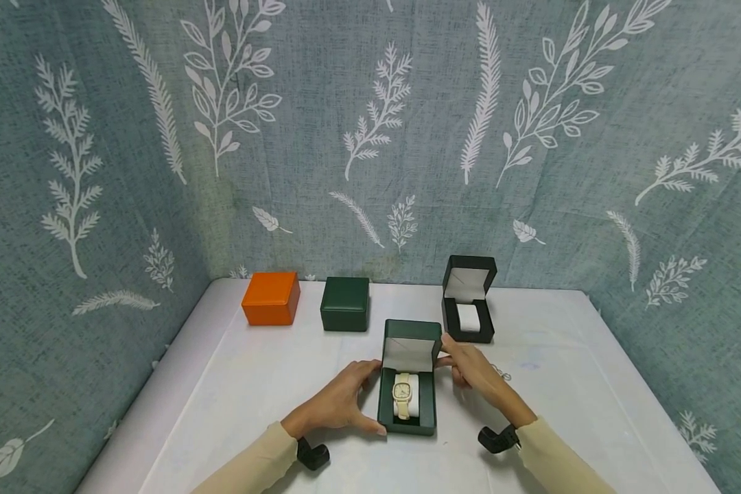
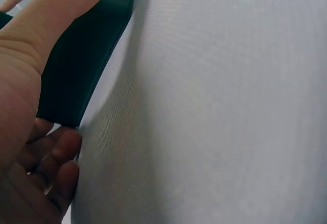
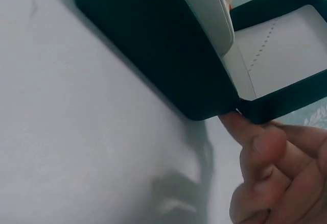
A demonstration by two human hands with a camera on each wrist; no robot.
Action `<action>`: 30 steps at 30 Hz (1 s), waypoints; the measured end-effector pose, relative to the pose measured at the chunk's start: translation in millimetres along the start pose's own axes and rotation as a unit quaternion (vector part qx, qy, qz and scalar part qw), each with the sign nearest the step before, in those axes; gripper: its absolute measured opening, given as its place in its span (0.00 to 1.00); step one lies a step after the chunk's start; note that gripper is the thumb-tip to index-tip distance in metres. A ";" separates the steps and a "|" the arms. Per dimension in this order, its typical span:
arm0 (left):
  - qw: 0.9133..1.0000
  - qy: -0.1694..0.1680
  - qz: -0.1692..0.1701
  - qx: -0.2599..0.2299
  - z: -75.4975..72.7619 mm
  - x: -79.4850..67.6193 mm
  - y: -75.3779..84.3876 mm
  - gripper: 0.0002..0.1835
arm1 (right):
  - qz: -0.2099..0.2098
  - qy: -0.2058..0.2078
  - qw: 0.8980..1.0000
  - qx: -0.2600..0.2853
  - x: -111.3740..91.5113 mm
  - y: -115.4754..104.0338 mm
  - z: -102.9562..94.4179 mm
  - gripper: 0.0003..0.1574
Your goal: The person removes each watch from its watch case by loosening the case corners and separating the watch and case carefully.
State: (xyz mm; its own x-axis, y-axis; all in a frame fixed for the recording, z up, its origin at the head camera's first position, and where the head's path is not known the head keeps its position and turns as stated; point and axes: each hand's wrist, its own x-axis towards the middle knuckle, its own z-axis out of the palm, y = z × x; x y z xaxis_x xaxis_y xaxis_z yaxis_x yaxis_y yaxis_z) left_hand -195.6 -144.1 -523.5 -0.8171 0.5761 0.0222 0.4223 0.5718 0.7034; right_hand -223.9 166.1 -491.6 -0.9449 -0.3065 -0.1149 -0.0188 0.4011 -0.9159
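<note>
A green watch box (image 1: 435,405) stands with its lid raised on the white table. Inside, a cream-strapped watch (image 1: 402,391) sits round a white cushion (image 1: 414,394). My left hand (image 1: 341,401) grips the box's left side, thumb at the front corner and fingers toward the back, as the left wrist view also shows. My right hand (image 1: 472,370) holds the box at its right rear, by the hinge and the lid's edge. In the right wrist view, a fingertip (image 3: 237,127) touches near the hinge, with other fingers curled below it.
Along the back are a closed orange box (image 1: 270,298), a closed green box (image 1: 344,304) and an open black box (image 1: 484,322) with a white cushion. A thin chain-like item (image 1: 501,372) lies partly behind my right hand. Patterned cloth (image 1: 370,171) hangs round the table.
</note>
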 end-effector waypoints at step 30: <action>1.000 0.003 -0.013 0.004 1.2 -0.8 1.9 0.67 | -0.078 -0.093 0.992 -0.030 -34.6 23.8 8.5 0.48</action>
State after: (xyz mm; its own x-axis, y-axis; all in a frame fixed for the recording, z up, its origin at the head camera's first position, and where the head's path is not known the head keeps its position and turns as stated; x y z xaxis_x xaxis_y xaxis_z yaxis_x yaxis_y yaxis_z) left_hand -193.6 -142.8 -523.1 -0.8309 0.5564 0.0081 0.4030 0.5916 0.6983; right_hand -188.8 178.9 -512.7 -0.8521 -0.5213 -0.0473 -0.1848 0.3842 -0.9046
